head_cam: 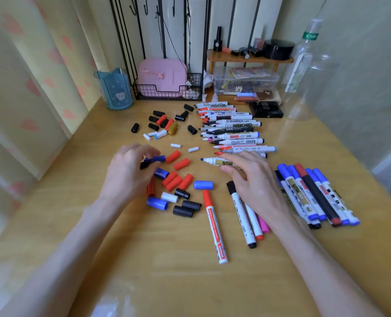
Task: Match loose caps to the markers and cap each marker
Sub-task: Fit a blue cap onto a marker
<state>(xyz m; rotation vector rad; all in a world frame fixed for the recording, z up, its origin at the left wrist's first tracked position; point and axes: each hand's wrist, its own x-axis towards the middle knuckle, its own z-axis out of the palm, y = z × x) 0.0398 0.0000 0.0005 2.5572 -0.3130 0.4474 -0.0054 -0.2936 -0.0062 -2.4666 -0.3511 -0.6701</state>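
Marker capping partly done: a person brings a blue cap and an open marker together over a wooden counter (144, 259).

The left hand (130, 172) pinches a blue cap (159, 159) at the edge of the near pile of loose caps (175, 180). The right hand (251, 179) grips an uncapped marker (212, 161), dark tip pointing towards that cap, the two apart. A capped batch (313, 191) lies to the right, and a few capped markers (212, 225) lie nearer the middle. Much seems left to do: a long row of uncapped markers (235, 130) at the back, with a far scatter of caps (173, 128) beside it.
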